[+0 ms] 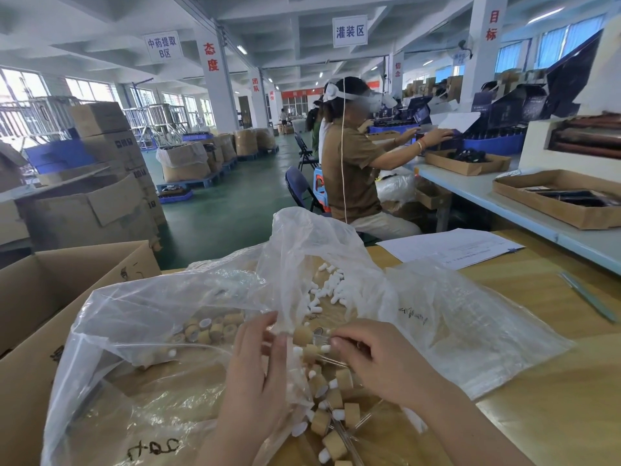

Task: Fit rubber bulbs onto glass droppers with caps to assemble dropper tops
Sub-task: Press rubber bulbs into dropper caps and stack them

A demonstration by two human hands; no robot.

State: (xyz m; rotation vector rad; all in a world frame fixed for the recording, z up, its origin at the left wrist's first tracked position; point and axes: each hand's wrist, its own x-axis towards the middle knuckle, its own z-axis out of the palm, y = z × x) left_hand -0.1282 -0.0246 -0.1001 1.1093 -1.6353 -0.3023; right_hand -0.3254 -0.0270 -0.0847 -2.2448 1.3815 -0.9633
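While both hands meet above the clear bag [161,314], right hand [373,361] pinching a capped glass dropper [302,335], left hand [258,368] fingertips at its cap, grip unclear, loose bulbs [331,287] at the bag's far side

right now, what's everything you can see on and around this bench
bags: several, clear, spread over the bench
caps: many, tan, in the left bag
bulbs: many, white, in the middle bag
tops: a pile, tan with white bulbs, below the hands
held top: one, tan cap, between the hands
box: one, brown, left of the bench
paper: one stack, white, far side of the bench
pen: one, grey-green, right side of the bench
cartons: many, brown, on the floor at left
worker: one, brown shirt, seated ahead
left hand: one, at the bag beside the held top, grip unclear
right hand: one, pinches the held top's glass end
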